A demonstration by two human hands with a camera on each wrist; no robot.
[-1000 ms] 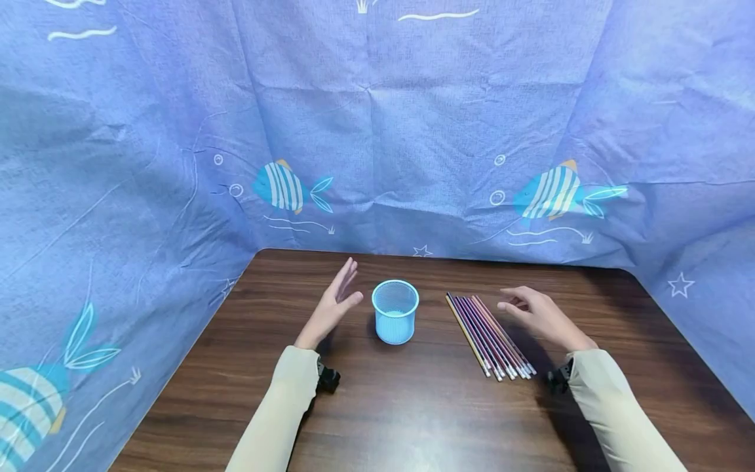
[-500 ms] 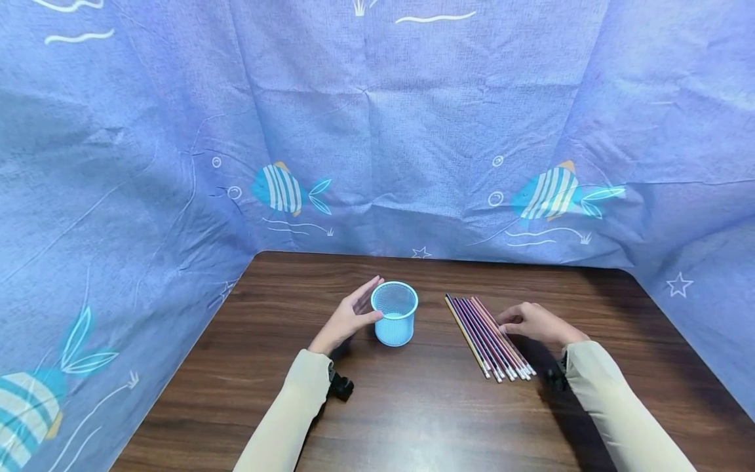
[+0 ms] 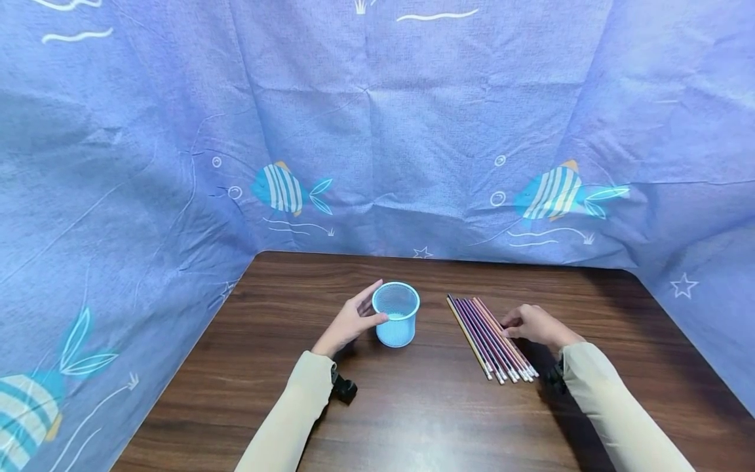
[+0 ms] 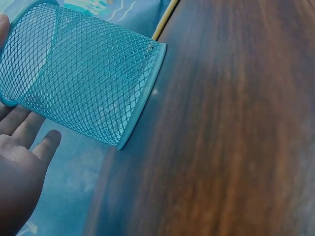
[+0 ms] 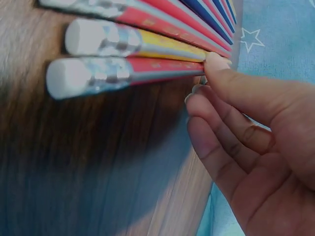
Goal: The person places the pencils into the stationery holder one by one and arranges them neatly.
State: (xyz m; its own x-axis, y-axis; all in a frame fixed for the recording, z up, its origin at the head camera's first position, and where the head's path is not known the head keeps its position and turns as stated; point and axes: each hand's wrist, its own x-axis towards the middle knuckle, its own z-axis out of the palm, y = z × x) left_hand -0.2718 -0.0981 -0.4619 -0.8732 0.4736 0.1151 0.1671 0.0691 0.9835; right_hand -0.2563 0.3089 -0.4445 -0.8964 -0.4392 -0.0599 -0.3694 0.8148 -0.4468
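A light-blue mesh pencil cup stands upright on the brown table, and no pencils show inside it. My left hand holds it at the left side, thumb at the near rim and fingers behind. The left wrist view shows the cup's mesh wall close up, with some fingers apart from it. To the right, a row of several pencils lies with white erasers toward me. My right hand pinches at the row's right edge, its thumb and fingertips at the outermost red-and-silver pencil.
The wood-grain table ends at a back edge against a blue fish-print cloth, which also hangs at both sides. Between the cup and the pencils is a narrow strip of bare table.
My left hand has moved right and taken hold of the cup. My right hand has come down to the right edge of the pencils, its fingers closing there. Cup and pencils have stayed in place.
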